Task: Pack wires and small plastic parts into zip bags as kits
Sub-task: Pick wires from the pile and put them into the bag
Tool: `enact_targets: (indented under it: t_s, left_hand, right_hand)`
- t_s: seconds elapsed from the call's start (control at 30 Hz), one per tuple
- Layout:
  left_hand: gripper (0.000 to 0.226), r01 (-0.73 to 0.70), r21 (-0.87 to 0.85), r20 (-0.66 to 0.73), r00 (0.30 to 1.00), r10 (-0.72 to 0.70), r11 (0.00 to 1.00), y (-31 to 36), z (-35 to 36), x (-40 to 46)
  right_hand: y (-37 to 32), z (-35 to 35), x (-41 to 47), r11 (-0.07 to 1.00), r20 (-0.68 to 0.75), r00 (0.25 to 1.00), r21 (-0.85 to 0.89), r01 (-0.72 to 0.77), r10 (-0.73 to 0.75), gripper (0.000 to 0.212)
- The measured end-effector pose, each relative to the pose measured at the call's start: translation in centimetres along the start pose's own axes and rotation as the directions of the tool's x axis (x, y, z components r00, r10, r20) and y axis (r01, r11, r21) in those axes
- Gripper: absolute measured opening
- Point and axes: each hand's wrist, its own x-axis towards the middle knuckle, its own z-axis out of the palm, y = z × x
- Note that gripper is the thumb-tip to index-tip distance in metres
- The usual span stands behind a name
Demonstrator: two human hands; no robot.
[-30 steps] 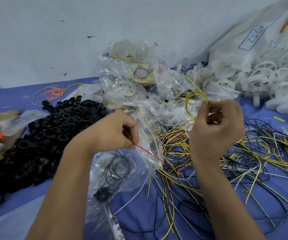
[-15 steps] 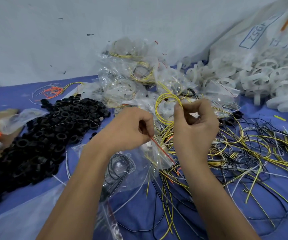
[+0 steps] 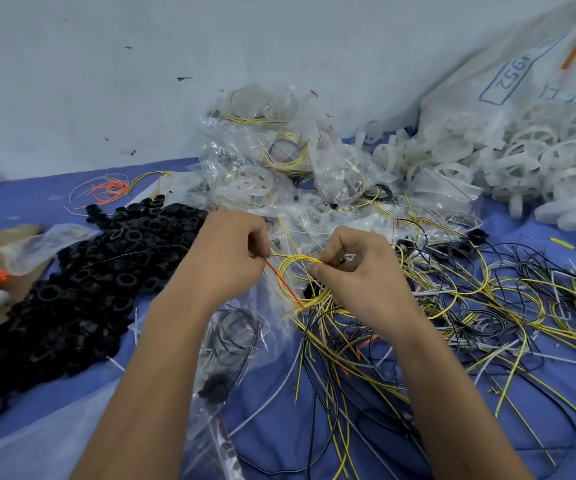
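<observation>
blue cloth (image 3: 54, 192), covering the work surface. white sack (image 3: 487, 81), far right, white plastic wheels (image 3: 539, 157) spilled before it. black plastic rings (image 3: 82, 282), heaped at left. loose wires (image 3: 487, 306), yellow, black and white, tangled at right. filled zip bags (image 3: 279, 168), piled at centre back. open zip bag (image 3: 234, 337), under the left forearm, holding black wire. left hand (image 3: 227, 258), pinching the bag's red-striped mouth. right hand (image 3: 362, 282), fingers closed on a coiled yellow wire (image 3: 293, 268), at the bag mouth.

Even, soft, bright light with faint shadows, mild glare on the clear bags (image 3: 245, 174), wide-angle bending and slight softness toward the edges.
</observation>
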Motion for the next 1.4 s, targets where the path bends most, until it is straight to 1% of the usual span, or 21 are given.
enact_targets:
  t_s: [0.07, 0.17, 0.27, 0.33, 0.4, 0.47, 0.57, 0.63, 0.67, 0.73, 0.8, 0.87, 0.93, 1.03, 1.1, 1.2, 1.27, 1.3, 1.33, 1.37, 1.4]
  left_hand:
    - [0.033, 0.014, 0.017, -0.019, 1.0, -0.013, 1.0, -0.1, 0.2, 0.1]
    - [0.034, 0.022, 0.006, -0.009, 1.0, -0.022, 1.0, -0.2, 0.1, 0.0]
    - [0.039, 0.009, -0.133, 0.054, 0.999, -0.002, 0.991, 0.4, -0.2, -0.1]
    - [0.039, -0.021, -0.213, 0.12, 0.992, 0.047, 0.977, 1.1, -0.3, -0.2]
    - [0.038, -0.049, -0.278, 0.191, 0.976, 0.105, 0.959, 1.9, -0.4, -0.4]
    - [0.039, -0.064, -0.32, 0.245, 0.958, 0.148, 0.945, 2.5, -0.5, -0.6]
    - [0.038, -0.055, -0.378, 0.274, 0.947, 0.168, 0.924, 2.8, -0.7, -0.7]
    - [0.034, -0.051, -0.362, 0.265, 0.951, 0.156, 0.931, 2.4, -0.8, -0.5]
    - [0.031, -0.049, -0.338, 0.261, 0.955, 0.144, 0.94, 2.2, -0.8, -0.4]
    - [0.028, -0.032, -0.282, 0.255, 0.961, 0.107, 0.959, 1.5, -0.9, -0.3]
    - [0.029, -0.004, -0.205, 0.253, 0.966, 0.057, 0.979, 1.0, -0.9, -0.4]
    - [0.028, -0.001, -0.102, 0.252, 0.967, 0.027, 0.995, 0.7, -0.8, -0.3]
    - [0.027, 0.0, -0.065, 0.26, 0.965, 0.017, 0.998, 0.6, -0.7, -0.3]
    - [0.028, -0.002, -0.125, 0.267, 0.963, 0.036, 0.992, 0.9, -0.7, -0.4]
    - [0.028, -0.02, -0.181, 0.269, 0.961, 0.069, 0.983, 1.2, -0.7, -0.4]
    - [0.029, -0.01, -0.318, 0.293, 0.95, 0.108, 0.948, 1.6, -0.9, -0.5]
    - [0.031, -0.014, -0.367, 0.306, 0.942, 0.135, 0.93, 1.9, -1.1, -0.6]
    - [0.031, -0.016, -0.375, 0.306, 0.942, 0.14, 0.927, 1.9, -1.1, -0.5]
    - [0.032, -0.014, -0.375, 0.302, 0.943, 0.137, 0.927, 1.9, -1.1, -0.5]
    - [0.031, -0.013, -0.367, 0.295, 0.947, 0.13, 0.93, 1.8, -1.1, -0.4]
    - [0.029, -0.014, -0.35, 0.288, 0.95, 0.122, 0.937, 1.7, -1.2, -0.3]
  right_hand:
    - [-0.1, -0.3, 0.0, 1.0, 0.026, 1.0, -0.028, 0.002, -0.001, 0.027]
    - [-0.2, -0.6, 0.0, 1.0, 0.011, 1.0, -0.022, -0.001, 0.002, 0.028]
    - [-0.5, -0.8, -0.1, 0.999, 0.077, 0.997, -0.04, 0.009, -0.005, 0.024]
    - [-0.6, -0.8, -0.2, 0.997, 0.125, 0.992, -0.079, 0.019, -0.009, 0.02]
    - [-0.6, -0.7, -0.2, 0.991, 0.137, 0.99, -0.132, 0.034, -0.015, 0.018]
    - [-0.4, -0.5, -0.2, 0.974, 0.102, 0.994, -0.219, 0.059, -0.037, 0.019]
    - [0.1, -0.4, -0.1, 0.91, -0.06, 0.989, -0.402, 0.098, -0.133, 0.019]
    - [0.1, -0.7, 0.1, 0.87, -0.129, 0.971, -0.48, 0.116, -0.201, 0.019]
    - [0.1, -0.8, 0.1, 0.87, -0.131, 0.969, -0.477, 0.125, -0.211, 0.019]
    - [-0.1, -0.8, 0.0, 0.914, -0.081, 0.979, -0.378, 0.145, -0.188, 0.02]
    - [-0.4, -0.4, -0.4, 0.973, -0.001, 0.991, -0.19, 0.134, -0.137, 0.02]
    - [-0.7, -0.2, -0.5, 0.994, 0.063, 0.993, -0.034, 0.105, -0.103, 0.02]
    - [-0.8, -0.3, -0.6, 0.996, 0.137, 0.987, 0.015, 0.085, -0.086, 0.017]
    - [-1.0, 0.0, -0.6, 0.997, 0.211, 0.975, -0.031, 0.076, -0.068, 0.017]
    - [-0.9, 0.4, -0.5, 0.992, 0.161, 0.985, -0.1, 0.074, -0.057, 0.019]
    - [-0.8, 0.6, -0.3, 0.962, -0.058, 0.995, -0.265, 0.067, -0.085, 0.017]
    - [-0.8, 0.4, -0.2, 0.966, -0.185, 0.979, -0.257, 0.041, -0.09, 0.015]
    - [-0.8, 0.3, -0.2, 0.98, -0.228, 0.971, -0.198, 0.024, -0.07, 0.014]
    - [-0.8, 0.2, -0.1, 0.996, -0.249, 0.968, -0.086, 0.007, -0.029, 0.013]
    - [-0.9, 0.1, -0.1, 0.997, -0.239, 0.97, 0.077, -0.018, 0.036, 0.015]
    - [-1.1, 0.1, -0.2, 0.966, -0.187, 0.977, 0.254, -0.057, 0.107, 0.016]
